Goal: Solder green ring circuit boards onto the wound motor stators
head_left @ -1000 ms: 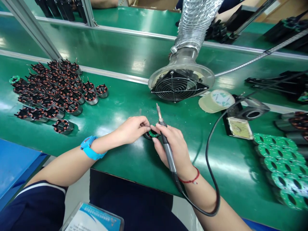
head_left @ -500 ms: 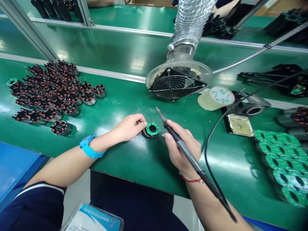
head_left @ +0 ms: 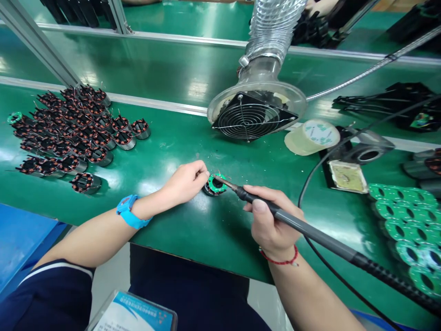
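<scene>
My right hand (head_left: 275,220) is closed around the grey and black handle of a soldering iron (head_left: 262,202). Its tip reaches over the green ring-shaped circuit board (head_left: 212,187) on top of a motor stator (head_left: 214,193), which stands on the bench in front of me. Whether the tip touches the board I cannot tell. At the stator's left rim my left hand (head_left: 184,183) is closed, thumb and forefinger pinched together against the board's edge. What lies in that pinch is too small to make out. Thin wires stick up around the board.
Many wound stators (head_left: 79,126) stand grouped on the left. A fume extractor (head_left: 246,117) hangs behind the work. To the right are a roll of tape (head_left: 312,137), a soldering iron stand (head_left: 368,149), a sponge tray (head_left: 347,176) and stacked green boards (head_left: 406,220). The iron's cable (head_left: 310,172) loops nearby.
The soldering iron's tip has come down and left onto the board area, and its handle now lies flatter. My right hand has shifted slightly right; the left stays at the stator.
</scene>
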`<state>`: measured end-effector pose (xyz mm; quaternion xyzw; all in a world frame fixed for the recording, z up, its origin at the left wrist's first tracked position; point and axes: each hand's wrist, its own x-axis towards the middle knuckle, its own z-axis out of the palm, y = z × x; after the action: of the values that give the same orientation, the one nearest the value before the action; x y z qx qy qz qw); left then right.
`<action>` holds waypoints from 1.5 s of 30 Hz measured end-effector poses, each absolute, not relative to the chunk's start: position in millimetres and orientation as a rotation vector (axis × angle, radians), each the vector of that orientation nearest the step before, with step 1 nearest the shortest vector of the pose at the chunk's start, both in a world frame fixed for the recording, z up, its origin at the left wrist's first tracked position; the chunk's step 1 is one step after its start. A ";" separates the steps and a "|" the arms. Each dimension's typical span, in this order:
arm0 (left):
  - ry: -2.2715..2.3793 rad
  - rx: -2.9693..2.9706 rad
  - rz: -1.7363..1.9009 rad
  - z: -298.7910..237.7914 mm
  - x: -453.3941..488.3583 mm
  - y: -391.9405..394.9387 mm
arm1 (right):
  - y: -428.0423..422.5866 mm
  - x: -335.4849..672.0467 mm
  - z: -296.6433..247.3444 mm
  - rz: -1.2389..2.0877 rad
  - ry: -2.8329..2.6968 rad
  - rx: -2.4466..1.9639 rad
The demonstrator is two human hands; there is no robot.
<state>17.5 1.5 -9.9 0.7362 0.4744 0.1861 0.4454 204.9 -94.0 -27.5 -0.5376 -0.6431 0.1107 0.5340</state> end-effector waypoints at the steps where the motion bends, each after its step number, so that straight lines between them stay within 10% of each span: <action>1: 1.178 1.826 0.461 -9.5 17.5 1.5 | -93.8 204.7 -26.8 0.273 -1.541 -1.290; 45: 1.086 1.371 0.336 -13.9 19.8 24.9 | -68.2 188.4 -50.9 0.521 -1.770 -1.396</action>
<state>19.8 24.9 -13.9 0.5984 0.4742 0.1467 0.6289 188.4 -68.2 -50.9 -0.5524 -0.7004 0.2061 0.4023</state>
